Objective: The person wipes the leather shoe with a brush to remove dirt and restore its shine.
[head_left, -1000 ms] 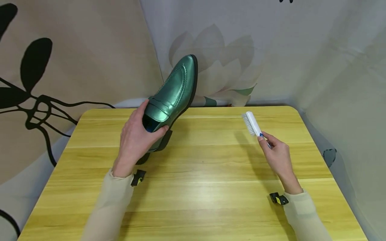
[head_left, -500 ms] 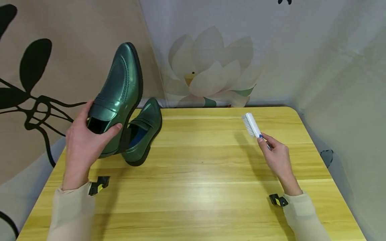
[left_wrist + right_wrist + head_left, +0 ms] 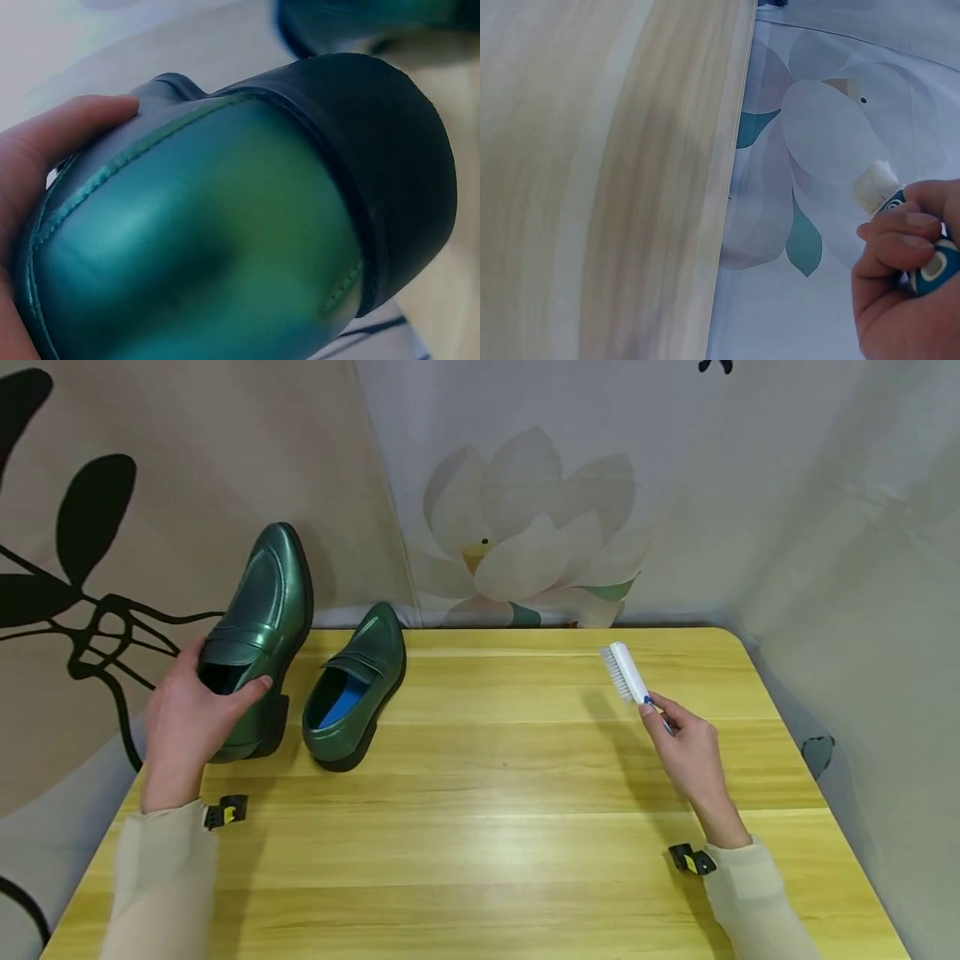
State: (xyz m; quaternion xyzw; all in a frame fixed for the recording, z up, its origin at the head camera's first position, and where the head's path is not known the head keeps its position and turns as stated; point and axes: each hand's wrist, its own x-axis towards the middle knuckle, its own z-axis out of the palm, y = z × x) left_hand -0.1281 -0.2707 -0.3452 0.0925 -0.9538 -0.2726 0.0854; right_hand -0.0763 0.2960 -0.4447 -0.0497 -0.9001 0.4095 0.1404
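My left hand [image 3: 183, 718] grips a shiny green loafer [image 3: 258, 610] by its opening at the heel end, thumb on the near side. The toe points up and away, over the table's far left. In the left wrist view the heel counter [image 3: 195, 225] and the black heel block [image 3: 397, 165] fill the picture. A second green loafer [image 3: 360, 685] with a blue insole stands on the table just right of it. On the right, my right hand [image 3: 688, 747] holds a white brush [image 3: 628, 672] by its blue-marked handle, bristles facing left, above the tabletop.
The wooden table [image 3: 510, 827] has rounded far corners. Behind it hangs a pale curtain [image 3: 540, 485] printed with a lotus flower, close to the far edge. A dark camera strap piece [image 3: 692, 858] sits on my right wrist.
My left hand has carried the gripped loafer leftward, then lowered it beside the other loafer, which has come into full view. The right hand and brush have stayed in place.
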